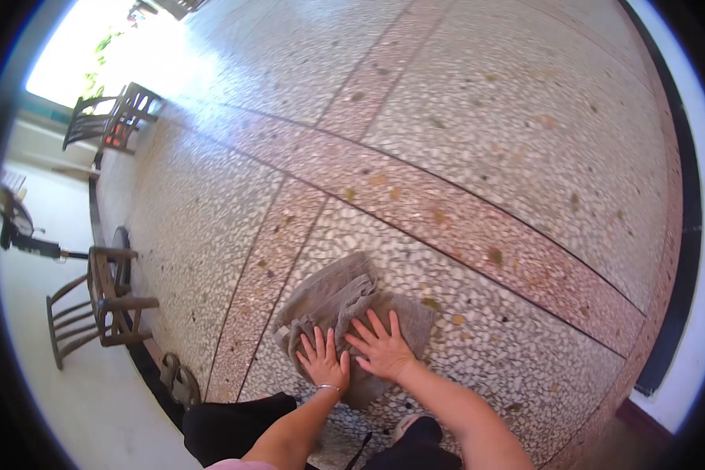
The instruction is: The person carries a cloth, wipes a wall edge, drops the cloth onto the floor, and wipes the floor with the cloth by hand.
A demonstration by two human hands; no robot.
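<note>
A crumpled grey-brown cloth point(329, 290) lies on the speckled terrazzo floor point(493, 227) in front of me. Both of my hands rest on it side by side, palms down. My left hand point(322, 359) lies on the cloth's near left part with fingers spread; a thin bracelet circles that wrist. On the right part of the cloth, my right hand point(382, 347) is pressed flat, its fingers fanned out. Neither hand grasps a fold. The cloth's folds bunch up between and ahead of the hands, and its underside is hidden.
Two wooden chairs stand along the left wall, one nearer point(106, 301) and one farther point(117, 117). A pair of sandals point(180, 381) sits by that wall, below a stand fan point(35, 239). Bright light enters at the far left. A white wall point(701, 345) bounds the right.
</note>
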